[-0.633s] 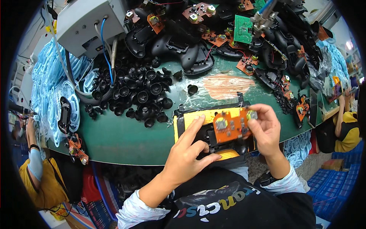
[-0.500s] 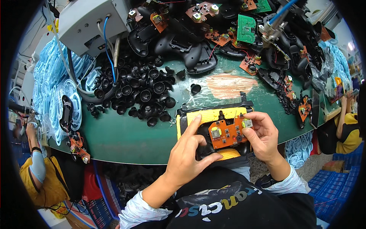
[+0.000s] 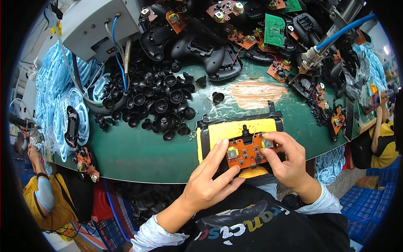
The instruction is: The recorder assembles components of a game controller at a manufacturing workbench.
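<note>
An orange-brown circuit board [image 3: 247,153] with two grey-and-yellow joystick modules lies over a black game controller shell [image 3: 245,133], most of which is hidden by the board and my hands. Beneath them is a yellow pad [image 3: 218,131] with black-taped edges. My left hand [image 3: 208,181] grips the board's left side, its fingertips at the upper corner and lower edge. Between the thumb and forefinger of my right hand [image 3: 289,161], the right end of the board is pinched beside the joystick module.
Black thumbstick caps [image 3: 157,103] are heaped left of the pad, one cap [image 3: 218,98] apart. Controller shells [image 3: 201,52] and boards crowd the back. A metal tool with a blue hose [image 3: 312,56] hangs at upper right. A grey machine box [image 3: 98,27] stands back left. Co-workers sit at both sides.
The board has shifted slightly left and down within the shell. My left fingers have closed in on its left side, and my right hand moved left with it. The hanging tool has swung lower.
</note>
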`<state>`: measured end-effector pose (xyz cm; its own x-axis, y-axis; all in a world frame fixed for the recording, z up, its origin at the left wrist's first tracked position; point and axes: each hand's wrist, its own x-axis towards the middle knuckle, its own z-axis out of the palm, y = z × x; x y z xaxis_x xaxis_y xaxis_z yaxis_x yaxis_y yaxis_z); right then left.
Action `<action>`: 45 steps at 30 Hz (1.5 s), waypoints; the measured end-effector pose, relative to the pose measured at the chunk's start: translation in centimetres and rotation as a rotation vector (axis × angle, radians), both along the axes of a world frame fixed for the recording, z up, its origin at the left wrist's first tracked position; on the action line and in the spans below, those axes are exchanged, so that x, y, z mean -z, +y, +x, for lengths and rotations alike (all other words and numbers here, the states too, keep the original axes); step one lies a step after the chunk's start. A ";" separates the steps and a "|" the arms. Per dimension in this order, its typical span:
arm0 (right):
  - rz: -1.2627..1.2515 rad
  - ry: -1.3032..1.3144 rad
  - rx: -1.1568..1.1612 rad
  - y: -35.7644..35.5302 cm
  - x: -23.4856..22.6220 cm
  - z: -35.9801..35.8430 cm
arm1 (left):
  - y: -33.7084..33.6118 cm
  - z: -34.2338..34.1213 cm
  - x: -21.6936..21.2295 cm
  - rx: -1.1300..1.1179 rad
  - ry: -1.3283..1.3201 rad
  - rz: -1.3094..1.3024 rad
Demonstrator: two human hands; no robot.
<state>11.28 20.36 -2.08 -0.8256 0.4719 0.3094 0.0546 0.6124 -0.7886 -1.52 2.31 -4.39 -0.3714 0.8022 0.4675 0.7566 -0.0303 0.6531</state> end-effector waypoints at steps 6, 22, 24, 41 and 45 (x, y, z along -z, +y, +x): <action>0.448 -0.089 -0.050 1.8 -0.3 0.2 | 0.1 -0.2 0.3 0.030 0.006 -0.022; 0.619 0.019 -0.511 4.9 -0.8 -0.3 | 0.3 -0.6 -1.7 0.052 0.149 -0.162; 0.599 -0.068 -0.498 4.7 -1.1 -0.5 | 0.3 -0.4 -1.4 0.033 0.152 -0.168; 0.613 -0.190 -0.703 5.6 -2.2 -1.8 | 0.3 -0.4 -0.8 0.024 0.147 -0.089; 0.464 -0.191 -0.548 5.2 -4.6 -3.2 | 0.1 -0.3 -0.7 0.029 0.134 -0.083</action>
